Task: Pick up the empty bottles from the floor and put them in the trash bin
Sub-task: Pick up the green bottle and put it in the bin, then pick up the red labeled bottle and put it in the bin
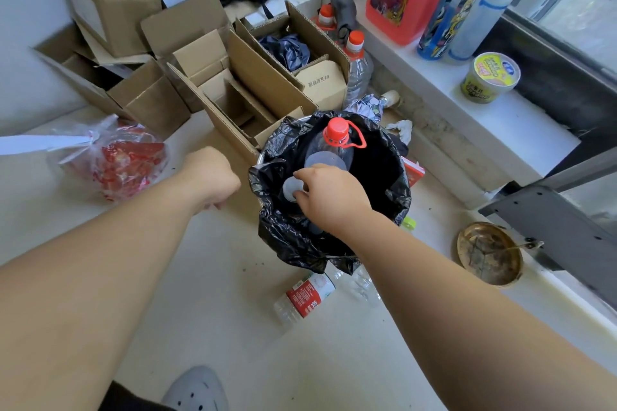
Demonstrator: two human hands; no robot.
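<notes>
The trash bin (pixel 397 207), lined with a black bag, stands in the middle of the floor. A large clear bottle with a red cap and handle (pixel 337 140) sticks up inside it. My right hand (pixel 329 197) is over the bin's near-left side, fingers pinched on the top of a clear bottle (pixel 289 189) that hangs inside the bin. My left hand (pixel 212 177) hovers left of the bin as an empty fist. On the floor in front of the bin lie a clear bottle with a red label (pixel 305 297) and a crumpled clear bottle (pixel 362 285).
Open cardboard boxes (pixel 233 83) crowd the floor behind and left of the bin. A red plastic bag (pixel 117 160) lies at left. Two red-capped bottles (pixel 355 57) stand by the ledge. A brass dish (pixel 489 253) sits at right. Bottles and a cup line the windowsill.
</notes>
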